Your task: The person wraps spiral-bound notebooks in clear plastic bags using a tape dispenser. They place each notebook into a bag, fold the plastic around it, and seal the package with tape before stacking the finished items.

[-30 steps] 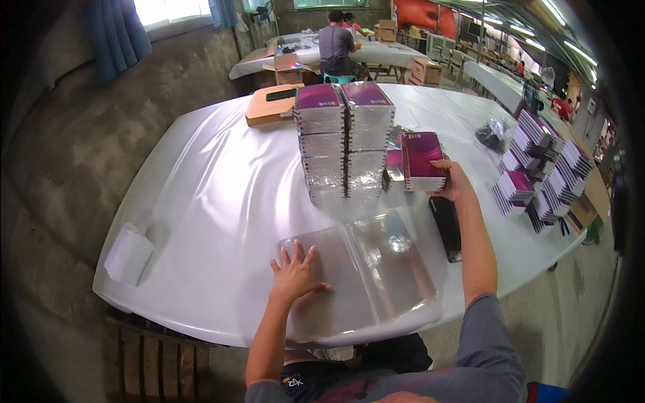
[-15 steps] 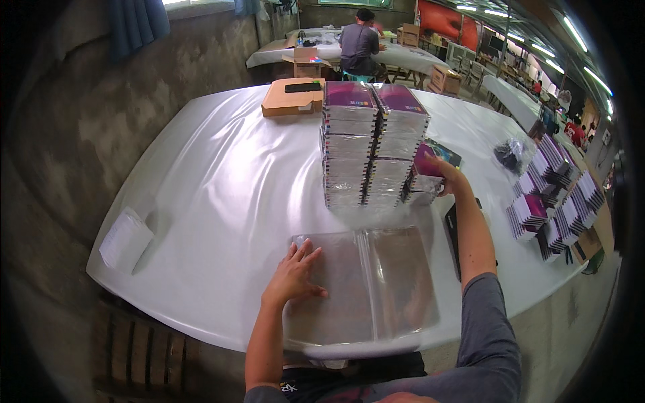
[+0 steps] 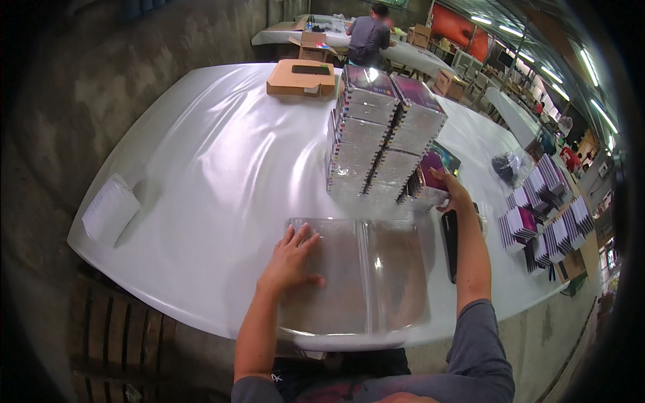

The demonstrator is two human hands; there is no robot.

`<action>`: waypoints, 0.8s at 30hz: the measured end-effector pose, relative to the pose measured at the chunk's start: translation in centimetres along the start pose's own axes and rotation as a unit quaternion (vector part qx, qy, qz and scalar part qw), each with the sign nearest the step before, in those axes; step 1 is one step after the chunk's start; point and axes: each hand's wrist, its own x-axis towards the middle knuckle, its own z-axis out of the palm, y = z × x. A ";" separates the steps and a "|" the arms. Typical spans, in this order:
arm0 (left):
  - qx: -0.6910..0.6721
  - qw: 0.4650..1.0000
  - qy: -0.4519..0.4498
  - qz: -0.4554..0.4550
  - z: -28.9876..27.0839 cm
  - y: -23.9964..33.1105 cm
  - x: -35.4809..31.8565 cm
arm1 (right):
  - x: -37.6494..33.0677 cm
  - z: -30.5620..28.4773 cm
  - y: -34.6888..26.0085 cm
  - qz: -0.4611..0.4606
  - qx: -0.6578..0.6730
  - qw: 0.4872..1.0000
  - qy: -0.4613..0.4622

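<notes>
My left hand (image 3: 294, 260) lies open, fingers spread, on a stack of clear plastic sleeves (image 3: 336, 302) near the table's front edge. At the right, my right hand (image 3: 457, 195) grips the near edge of a short pile of purple-covered spiral notebooks (image 3: 426, 187), fingers over the top and thumb at the side. This pile stands against tall stacks of shrink-wrapped spiral notebooks (image 3: 368, 107) with purple covers. A dark-covered item (image 3: 449, 161) shows partly behind it. Beside my right forearm lies a flat black object (image 3: 450, 245), partly hidden by the arm.
A white-covered table (image 3: 222, 201) holds a white paper stack (image 3: 111, 211) at left and a cardboard box (image 3: 285, 79) with a black object on top. Fanned notebook piles (image 3: 537, 215) and a dark plastic bundle (image 3: 508, 166) lie at right. A person (image 3: 368, 40) sits at a farther table.
The whole view has shifted and tilted a little. My left hand stays on the plastic sleeves; my right hand stays at the short notebook pile, its fingers moved slightly toward the near edge.
</notes>
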 end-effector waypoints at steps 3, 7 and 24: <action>-0.009 1.000 -0.003 -0.009 -0.4 0.4 -0.2 | 0.7 1.2 0.7 -0.032 0.076 0.996 0.039; -0.016 1.000 0.011 0.001 0.0 -0.5 -0.3 | 0.3 3.4 -0.1 -0.108 0.071 0.991 0.045; -0.004 1.000 -0.009 0.003 -0.1 0.8 0.1 | -0.7 3.4 -1.3 -0.161 0.003 0.986 0.036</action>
